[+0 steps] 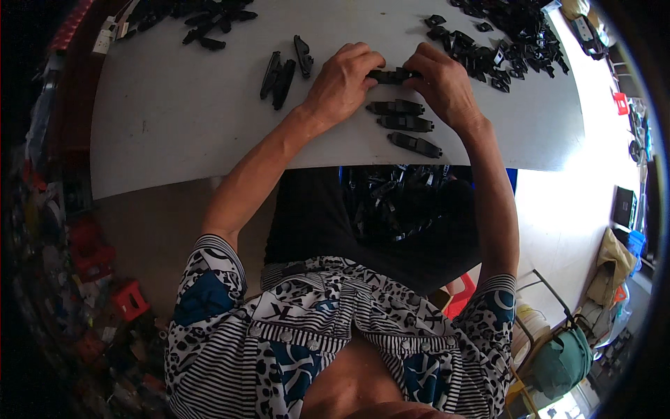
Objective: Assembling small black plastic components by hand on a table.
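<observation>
Between my two hands is a long black plastic part (391, 75), held level just above the table. My left hand (347, 80) has its fingers closed on the left end. The fingers of my right hand (444, 84) pinch the right end, partly hiding it. Just below, three similar black plastic parts (405, 124) lie in a staggered column. Left of my left hand, three more slim black pieces (282, 84) rest on the table, two of them side by side and touching.
The grey table (188, 133) carries a heap of small black pieces (516, 35) at the far right and loose longer black pieces (209, 21) at the far left. Below the table's near edge, a blue bin (513, 180) holds many black parts. Red stools (130, 299) stand on the left.
</observation>
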Demonstrator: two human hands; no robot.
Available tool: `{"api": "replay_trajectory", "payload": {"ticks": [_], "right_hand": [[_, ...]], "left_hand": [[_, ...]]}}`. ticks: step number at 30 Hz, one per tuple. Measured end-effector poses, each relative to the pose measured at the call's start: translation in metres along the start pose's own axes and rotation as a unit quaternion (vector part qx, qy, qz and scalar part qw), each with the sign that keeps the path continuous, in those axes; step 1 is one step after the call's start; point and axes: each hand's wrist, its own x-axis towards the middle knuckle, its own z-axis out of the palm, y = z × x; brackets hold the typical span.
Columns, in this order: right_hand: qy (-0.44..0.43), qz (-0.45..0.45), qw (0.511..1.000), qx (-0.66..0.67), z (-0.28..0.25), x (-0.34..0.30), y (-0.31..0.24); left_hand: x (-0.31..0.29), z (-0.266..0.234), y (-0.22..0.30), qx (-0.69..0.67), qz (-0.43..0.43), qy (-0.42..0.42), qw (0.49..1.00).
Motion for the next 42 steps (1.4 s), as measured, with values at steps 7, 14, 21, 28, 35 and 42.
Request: {"api": "replay_trajectory", "payload": {"ticks": [7, 14, 21, 28, 35, 42], "right_hand": [[-0.047, -0.023, 0.998, 0.040, 0.001, 0.006, 0.003], [-0.061, -0.022, 0.993, 0.097, 0.007, 0.004, -0.003], [-0.008, 0.053, 0.997, 0.052, -0.020, -0.014, 0.021], [0.108, 0.197, 0.963, -0.152, -0.021, 0.012, 0.049], [0.029, 0.140, 0.957, -0.253, -0.009, 0.034, 0.053], [0.022, 0.070, 0.974, -0.214, 0.000, 0.032, 0.066]], "left_hand": [[0.001, 0.002, -0.007, -0.013, 0.001, 0.035, 0.999], [0.001, 0.009, -0.001, -0.034, 0.020, 0.018, 0.999], [0.002, -0.040, -0.018, 0.252, -0.046, 0.104, 0.961], [0.013, -0.029, -0.043, 0.310, -0.158, -0.013, 0.938], [0.024, -0.023, -0.027, 0.133, -0.108, 0.003, 0.985], [0.019, -0.016, -0.036, -0.326, -0.223, -0.002, 0.919]]}}
